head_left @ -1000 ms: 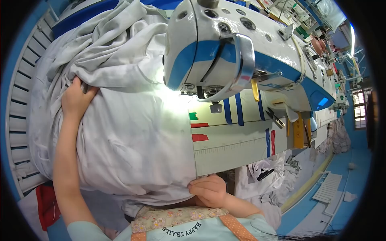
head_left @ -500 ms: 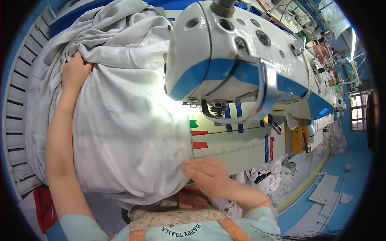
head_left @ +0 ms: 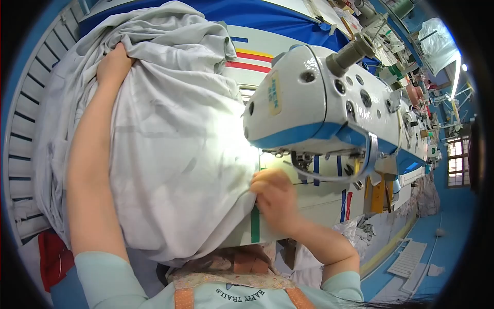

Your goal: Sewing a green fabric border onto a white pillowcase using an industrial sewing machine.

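A large white cloth (head_left: 164, 170) lies spread over the machine bed and bunches up toward the far left. At its far side, my left hand (head_left: 115, 64) is closed on a gathered fold. My right hand (head_left: 275, 198) pinches the cloth's right edge, in front of the needle area; it is slightly blurred. To the right of the cloth stands a white and blue sewing machine (head_left: 298, 98), its lamp lighting the fabric beside the needle. The needle itself I cannot make out.
Coloured tape strips (head_left: 249, 62) mark the table. A slatted blue-white rack (head_left: 23, 154) runs along the left. Red fabric (head_left: 51, 260) hangs at lower left. More machines and thread spools (head_left: 401, 7) line the far right, and white cloth pieces (head_left: 360, 234) lie below the table's right side.
My right hand has moved away from me and slightly right, carrying the cloth's edge toward the needle area. My left hand has shifted farther away and a little right. The view has tilted.
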A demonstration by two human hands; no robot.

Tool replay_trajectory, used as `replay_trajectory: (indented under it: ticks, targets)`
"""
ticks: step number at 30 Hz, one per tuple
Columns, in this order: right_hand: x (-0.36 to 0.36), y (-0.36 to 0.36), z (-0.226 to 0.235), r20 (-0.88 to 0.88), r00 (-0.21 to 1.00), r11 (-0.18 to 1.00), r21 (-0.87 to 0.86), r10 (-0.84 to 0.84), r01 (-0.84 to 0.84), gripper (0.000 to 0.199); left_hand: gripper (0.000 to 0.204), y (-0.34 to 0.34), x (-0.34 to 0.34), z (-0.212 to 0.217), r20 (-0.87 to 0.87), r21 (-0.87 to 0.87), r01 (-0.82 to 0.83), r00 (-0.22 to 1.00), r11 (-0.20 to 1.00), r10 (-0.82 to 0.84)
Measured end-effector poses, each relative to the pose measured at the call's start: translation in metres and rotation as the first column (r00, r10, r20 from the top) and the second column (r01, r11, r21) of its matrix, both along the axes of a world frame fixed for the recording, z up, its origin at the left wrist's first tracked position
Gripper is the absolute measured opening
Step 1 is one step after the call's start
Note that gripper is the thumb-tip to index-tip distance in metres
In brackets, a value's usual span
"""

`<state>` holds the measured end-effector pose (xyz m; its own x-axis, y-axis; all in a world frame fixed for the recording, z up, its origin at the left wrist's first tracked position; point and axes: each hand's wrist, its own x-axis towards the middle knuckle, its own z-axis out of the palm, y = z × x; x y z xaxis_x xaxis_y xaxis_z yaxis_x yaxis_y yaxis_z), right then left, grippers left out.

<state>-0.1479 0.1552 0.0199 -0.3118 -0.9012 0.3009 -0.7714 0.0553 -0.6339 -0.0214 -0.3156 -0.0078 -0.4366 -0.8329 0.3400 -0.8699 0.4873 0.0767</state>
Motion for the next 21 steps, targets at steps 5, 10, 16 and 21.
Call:
replay_trajectory:
  ticks: [5, 10, 16, 21]
  targets:
    - [0.024, -0.013, 0.01, 0.66, 0.648, 0.914, 0.158, -0.38, 0.375, 0.02, 0.063, 0.019, 0.02, 0.007, -0.203, 0.109, 0.164, 0.969, 0.98, -0.14]
    - [0.071, -0.014, 0.007, 0.998, -0.058, 0.915, 0.044, -0.023, 0.401, 0.036, 0.069, 0.197, 0.117, 0.053, -0.539, 0.173, 0.645, 0.695, 0.745, -0.476]
    - [0.156, 0.034, -0.001, 0.968, -0.252, 0.984, 0.043, 0.001, 0.172, 0.037, 0.047, 0.424, 0.271, 0.003, -0.636, 0.093, 0.659, 0.616, 0.746, -0.465]
    - [0.196, 0.078, -0.025, 0.991, -0.128, 0.997, 0.012, -0.021, -0.073, 0.024, 0.045, 0.494, 0.289, -0.045, -0.786, 0.119, 0.462, 0.585, 0.879, -0.201]
